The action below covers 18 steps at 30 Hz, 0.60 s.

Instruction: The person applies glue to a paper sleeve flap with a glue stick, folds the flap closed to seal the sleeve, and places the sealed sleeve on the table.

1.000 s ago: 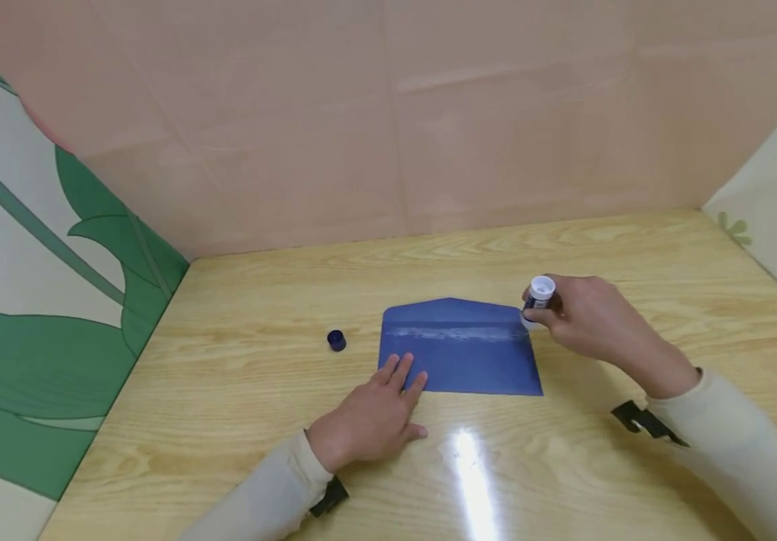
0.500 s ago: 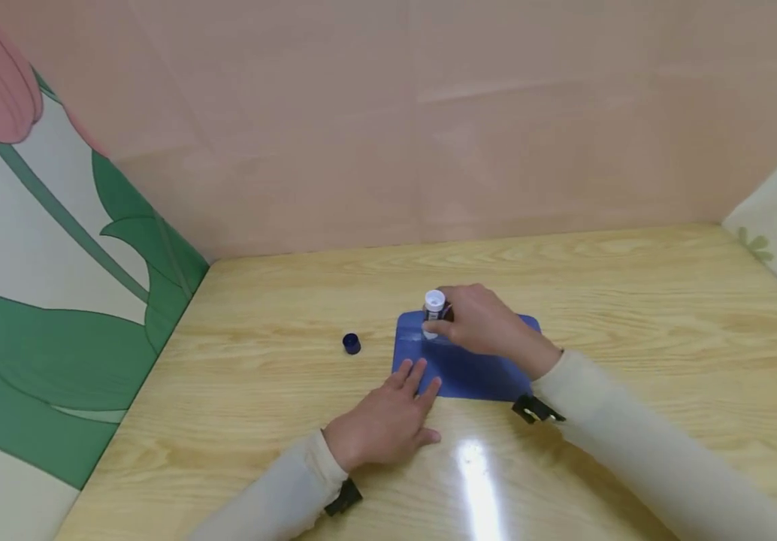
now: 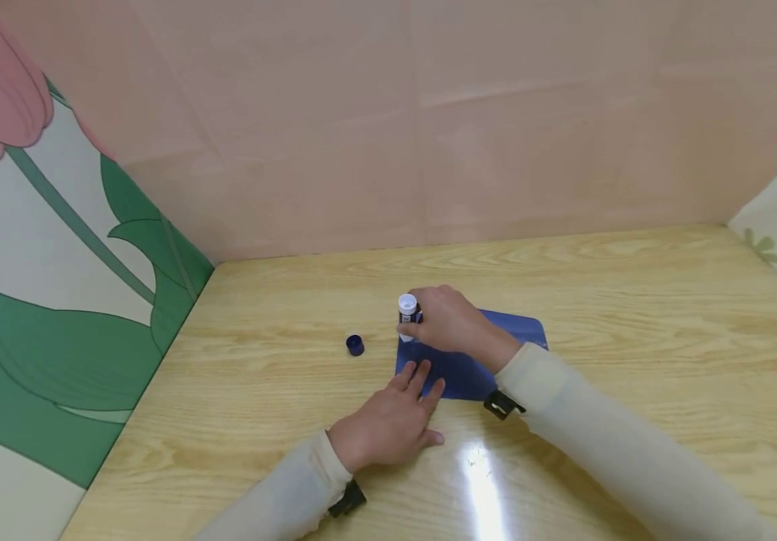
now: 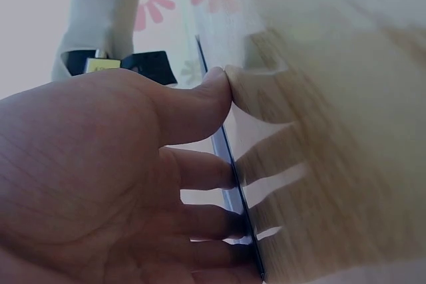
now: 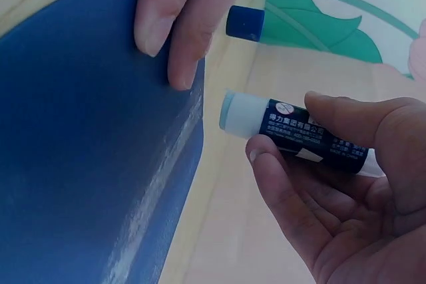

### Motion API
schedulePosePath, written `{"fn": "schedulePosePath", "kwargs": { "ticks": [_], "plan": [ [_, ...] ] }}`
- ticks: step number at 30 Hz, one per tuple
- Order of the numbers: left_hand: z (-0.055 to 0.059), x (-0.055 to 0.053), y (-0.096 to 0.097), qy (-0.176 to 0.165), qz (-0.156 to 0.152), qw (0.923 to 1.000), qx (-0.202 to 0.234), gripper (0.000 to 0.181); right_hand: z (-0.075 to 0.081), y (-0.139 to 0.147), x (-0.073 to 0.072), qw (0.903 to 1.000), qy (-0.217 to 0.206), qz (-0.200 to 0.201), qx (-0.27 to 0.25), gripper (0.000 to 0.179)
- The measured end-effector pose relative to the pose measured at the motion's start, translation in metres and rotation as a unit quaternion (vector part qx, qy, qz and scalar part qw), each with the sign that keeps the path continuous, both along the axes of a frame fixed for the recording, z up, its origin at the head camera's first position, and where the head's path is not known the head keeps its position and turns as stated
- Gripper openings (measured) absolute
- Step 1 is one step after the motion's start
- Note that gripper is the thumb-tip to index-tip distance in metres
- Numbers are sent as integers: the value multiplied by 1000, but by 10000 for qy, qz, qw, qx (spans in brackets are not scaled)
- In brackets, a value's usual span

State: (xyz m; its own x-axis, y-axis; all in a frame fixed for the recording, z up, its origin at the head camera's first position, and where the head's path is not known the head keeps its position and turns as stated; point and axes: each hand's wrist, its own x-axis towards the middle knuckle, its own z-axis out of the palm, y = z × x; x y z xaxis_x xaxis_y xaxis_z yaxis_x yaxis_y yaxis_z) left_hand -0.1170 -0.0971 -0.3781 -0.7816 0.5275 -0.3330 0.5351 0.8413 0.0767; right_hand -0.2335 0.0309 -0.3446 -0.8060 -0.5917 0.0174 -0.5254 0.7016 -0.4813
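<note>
A blue paper envelope [image 3: 513, 327] lies on the table with its flap side at the far edge. My left hand [image 3: 391, 421] rests on its near left corner, fingers spread and straight; in the left wrist view those fingers [image 4: 210, 224] reach over the envelope's thin edge. With thumb and fingers, my right hand [image 3: 452, 323] grips an uncapped glue stick [image 5: 313, 131], its white knob end up and glue end down at the envelope's left edge. A whitish, shiny streak of glue [image 5: 150, 204] runs along the envelope beneath the flap. My right forearm hides part of the envelope.
The dark blue glue stick cap [image 3: 355, 345] stands on the wooden table [image 3: 260, 421], left of the envelope. A pink wall covering [image 3: 328, 150] rises behind the table, with a flower-patterned panel [image 3: 77, 361] along the left side.
My right hand has swept the glue stick leftward from the envelope's right edge to its left edge. My left hand keeps its place on the envelope, while the head view has shifted slightly.
</note>
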Motion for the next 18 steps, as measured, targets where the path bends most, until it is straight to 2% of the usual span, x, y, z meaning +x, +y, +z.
{"fn": "schedulePosePath", "kwargs": {
  "ticks": [9, 18],
  "plan": [
    [-3, -2, 2, -33, 9, 10000, 18, 69, -11, -2, -6, 9989, -241, -66, 399, 19],
    [1, 0, 1, -78, 65, 9999, -92, 70, -7, -1, -7, 9985, -230, 105, 484, 18]
  ]
}}
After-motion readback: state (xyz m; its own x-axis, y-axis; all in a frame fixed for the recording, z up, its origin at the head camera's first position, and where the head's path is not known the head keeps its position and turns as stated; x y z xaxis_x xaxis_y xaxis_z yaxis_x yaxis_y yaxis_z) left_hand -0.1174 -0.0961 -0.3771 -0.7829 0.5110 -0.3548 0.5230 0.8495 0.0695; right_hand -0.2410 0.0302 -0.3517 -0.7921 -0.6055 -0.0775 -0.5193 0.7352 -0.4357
